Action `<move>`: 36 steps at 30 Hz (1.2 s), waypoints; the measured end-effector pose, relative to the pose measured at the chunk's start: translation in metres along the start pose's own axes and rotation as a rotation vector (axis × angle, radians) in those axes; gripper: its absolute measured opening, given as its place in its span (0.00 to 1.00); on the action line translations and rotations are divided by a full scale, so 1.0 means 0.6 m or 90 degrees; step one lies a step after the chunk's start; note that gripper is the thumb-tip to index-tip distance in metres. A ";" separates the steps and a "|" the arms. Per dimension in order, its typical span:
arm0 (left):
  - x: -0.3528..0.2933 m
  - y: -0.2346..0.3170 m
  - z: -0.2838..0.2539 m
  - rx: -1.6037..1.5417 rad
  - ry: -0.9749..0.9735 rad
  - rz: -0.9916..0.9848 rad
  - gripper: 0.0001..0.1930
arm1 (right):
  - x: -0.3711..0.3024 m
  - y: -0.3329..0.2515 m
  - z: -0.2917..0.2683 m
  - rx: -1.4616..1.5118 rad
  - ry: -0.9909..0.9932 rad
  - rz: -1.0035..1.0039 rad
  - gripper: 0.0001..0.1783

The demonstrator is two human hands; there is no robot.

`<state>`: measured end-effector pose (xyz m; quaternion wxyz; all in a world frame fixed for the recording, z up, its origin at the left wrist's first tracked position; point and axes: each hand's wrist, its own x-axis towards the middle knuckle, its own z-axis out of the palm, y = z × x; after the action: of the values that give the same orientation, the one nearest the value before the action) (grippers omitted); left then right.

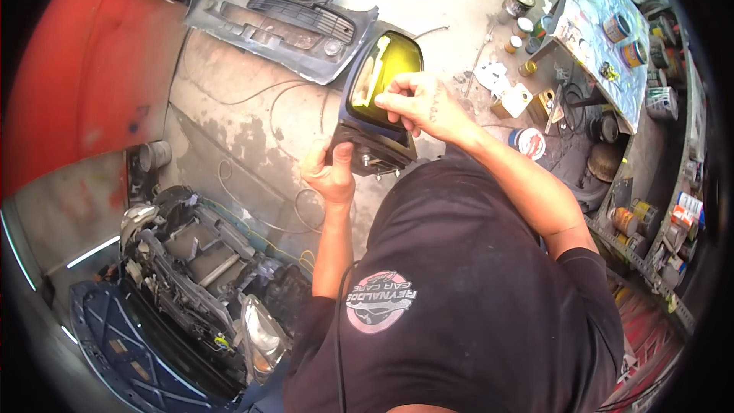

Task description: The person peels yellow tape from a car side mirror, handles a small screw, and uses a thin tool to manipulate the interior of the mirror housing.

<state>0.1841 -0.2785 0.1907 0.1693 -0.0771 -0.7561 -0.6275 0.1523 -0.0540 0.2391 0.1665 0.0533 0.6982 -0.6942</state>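
Note:
A car side mirror (369, 131) with a dark housing is held up in front of my body, its glass face (401, 58) showing bright yellow-green and a pale streak. My left hand (330, 173) grips the mirror's black mounting base from the left, thumb along its side. Threaded studs (365, 159) stick out of that base. Over the lower right part of the glass is my right hand (426, 107), its thumb and index finger pinched together close to the surface. Whatever sits between those fingertips, if anything, is too small to make out.
A grey bumper (287, 30) lies on the floor ahead. Left stands a red car panel (92, 84); below it are a stripped car front (199, 252) and a headlight (264, 336). At right, a covered table (596, 38) holds paint cans, with more cans (527, 143) on the floor beside shelving.

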 end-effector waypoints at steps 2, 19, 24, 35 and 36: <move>-0.003 0.011 -0.003 0.043 -0.005 0.037 0.17 | 0.003 -0.016 0.013 -0.022 -0.028 0.023 0.19; -0.060 0.027 0.001 0.234 -0.054 0.257 0.21 | -0.019 0.016 0.011 0.111 -0.133 0.185 0.11; -0.065 0.036 0.013 0.222 -0.048 0.240 0.22 | -0.018 0.025 0.006 0.087 -0.113 0.177 0.09; -0.053 0.036 0.025 0.256 -0.083 0.244 0.18 | -0.001 0.058 0.010 0.068 -0.032 0.104 0.07; -0.055 0.035 0.018 0.278 -0.081 0.246 0.19 | -0.005 0.052 0.011 0.058 -0.066 0.099 0.07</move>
<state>0.2200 -0.2605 0.1966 0.2506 -0.2207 -0.8536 -0.3998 0.1657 -0.0590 0.2107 0.2531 0.0791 0.6504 -0.7118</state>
